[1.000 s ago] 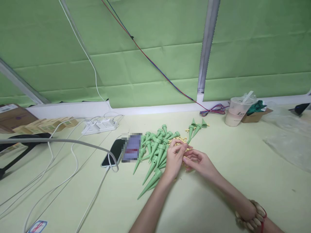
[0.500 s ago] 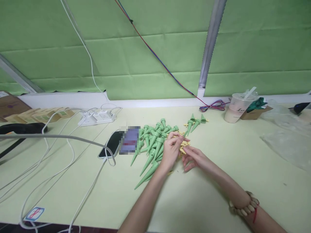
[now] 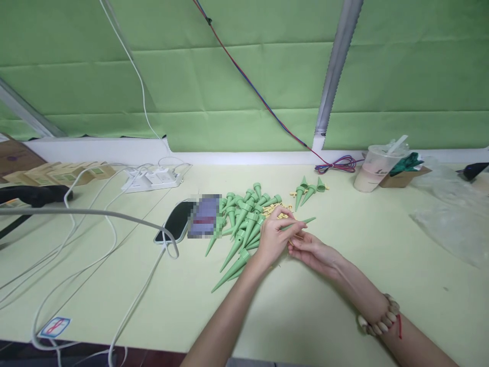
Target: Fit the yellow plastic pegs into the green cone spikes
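Note:
My left hand point(image 3: 275, 233) is closed around a green watering spike point(image 3: 308, 220), whose pointed tip sticks out to the right. Close against it, my right hand point(image 3: 315, 254) is pinched on a small yellow plastic piece, mostly covered by the fingers. A heap of green watering spikes point(image 3: 244, 214) lies just left of my hands. Behind my left hand, several small yellow pieces point(image 3: 272, 209) are strewn on the table. Farther back sits a small group of green spikes point(image 3: 308, 190) with yellow pieces on them.
A phone point(image 3: 176, 222) lies left of the heap, beside a pixelated patch. White cables run from a power strip point(image 3: 153, 179) across the left side of the table point(image 3: 336, 316). At the back right stand a drink cup point(image 3: 371, 171), a cardboard box point(image 3: 401, 178) and clear plastic bags point(image 3: 446, 229).
The green spike in my left hand has swung so its tip points right. My right hand has turned and drawn in closer beneath the left. The view has shifted slightly.

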The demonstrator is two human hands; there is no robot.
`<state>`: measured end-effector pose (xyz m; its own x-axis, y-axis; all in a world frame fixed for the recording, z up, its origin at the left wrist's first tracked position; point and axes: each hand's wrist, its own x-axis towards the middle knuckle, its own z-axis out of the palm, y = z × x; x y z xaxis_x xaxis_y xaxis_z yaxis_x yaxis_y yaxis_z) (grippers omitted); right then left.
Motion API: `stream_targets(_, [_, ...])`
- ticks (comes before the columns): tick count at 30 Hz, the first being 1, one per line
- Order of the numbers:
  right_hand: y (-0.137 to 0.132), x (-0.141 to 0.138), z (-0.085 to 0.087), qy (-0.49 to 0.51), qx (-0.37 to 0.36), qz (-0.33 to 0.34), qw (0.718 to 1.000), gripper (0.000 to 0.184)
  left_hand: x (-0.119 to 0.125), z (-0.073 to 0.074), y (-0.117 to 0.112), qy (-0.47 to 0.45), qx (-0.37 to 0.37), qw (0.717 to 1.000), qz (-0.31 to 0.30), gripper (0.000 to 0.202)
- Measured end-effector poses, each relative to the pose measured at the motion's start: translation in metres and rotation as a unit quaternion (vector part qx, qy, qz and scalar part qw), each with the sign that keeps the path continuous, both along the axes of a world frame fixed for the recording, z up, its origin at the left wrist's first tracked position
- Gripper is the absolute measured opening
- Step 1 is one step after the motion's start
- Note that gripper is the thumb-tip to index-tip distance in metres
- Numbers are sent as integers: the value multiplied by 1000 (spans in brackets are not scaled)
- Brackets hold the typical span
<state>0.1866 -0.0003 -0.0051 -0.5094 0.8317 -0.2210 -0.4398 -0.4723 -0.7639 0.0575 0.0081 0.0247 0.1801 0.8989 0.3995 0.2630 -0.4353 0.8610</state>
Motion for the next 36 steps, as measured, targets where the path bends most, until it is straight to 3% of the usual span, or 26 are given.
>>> stream_targets(3, [-1, -3, 3, -68, 76, -46, 994, 31, 1, -3, 0, -7, -1, 1000, 16, 24])
stream_targets(7, [-3, -6, 9, -148, 187, -148, 960, 37, 2, -7, 3, -53, 0, 997, 48, 32])
stream_targets(9, [-2, -5, 12, -147, 174, -124, 966, 35, 2, -7, 5, -83, -5, 995, 52, 37])
stream_targets(13, [-1, -1, 13, -115, 75, -22, 990, 36, 2, -6, 5, -91, -11, 995, 33, 38])
stream_targets(15, [0, 0, 10, -107, 52, -10, 993, 32, 3, -6, 4, -70, -11, 997, 22, 35])
stream_targets(17, [-1, 0, 7, -127, 79, -35, 988, 30, 4, -6, 3, -48, -14, 998, 28, 32])
stream_targets(19, [-2, -1, 4, -178, 170, -104, 964, 27, 6, -7, 2, -39, -21, 998, 53, 31])
stream_targets(21, [-3, -3, 4, -236, 285, -175, 912, 24, 7, -8, 2, -50, -29, 995, 79, 33])
stream_targets(23, [-5, -3, 6, -263, 352, -194, 877, 19, 7, -8, 2, -68, -35, 993, 87, 35])
stream_targets(25, [-4, -3, 9, -243, 335, -151, 898, 19, 6, -6, 3, -84, -32, 992, 85, 38])
stream_targets(29, [0, -2, 10, -171, 180, -41, 968, 37, 4, -4, 5, -83, -19, 994, 65, 38])
stream_targets(32, [2, -1, 8, -159, 118, -38, 979, 38, 4, -4, 5, -56, -1, 997, 50, 35])
stream_targets(36, [0, -2, 7, -166, 146, -77, 972, 37, 6, -4, 2, -35, 4, 997, 64, 34])
